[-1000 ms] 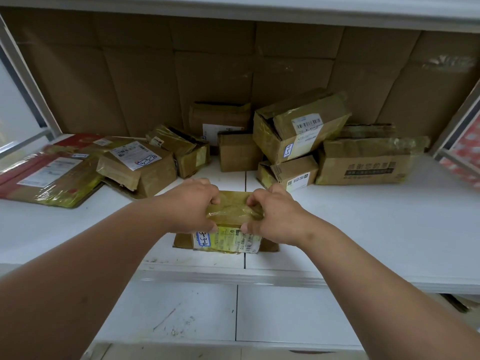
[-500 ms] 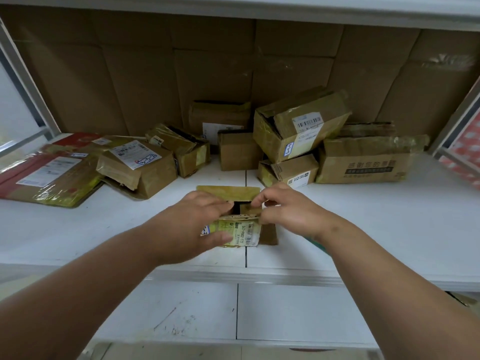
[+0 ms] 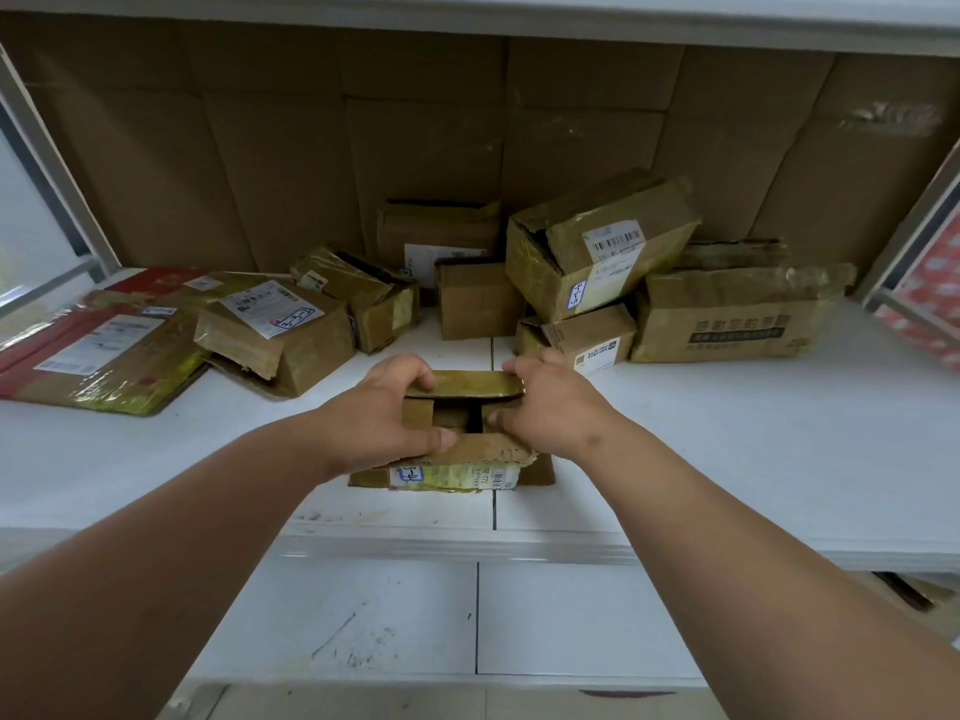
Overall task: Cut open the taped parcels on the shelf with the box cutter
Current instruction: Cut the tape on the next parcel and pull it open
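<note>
A small taped cardboard parcel [image 3: 457, 472] sits near the front of the white shelf [image 3: 727, 449], its top flaps spread apart so the dark inside shows. My left hand [image 3: 379, 423] grips its left side, fingers over the far flap and thumb on the near flap. My right hand [image 3: 550, 407] grips the right side the same way, fingers curled over the far flap [image 3: 467, 384]. No box cutter is in view.
Several other taped parcels stand behind: a labelled box [image 3: 275, 335] at the left, a flat red-and-brown package [image 3: 93, 356] at far left, a tilted box [image 3: 597, 246] and a printed carton [image 3: 727, 324] at the right. Cardboard lines the shelf's back wall.
The parcel's top was shut under both hands a second ago. Both hands have pulled its flaps apart, and the far flap now stands folded back.
</note>
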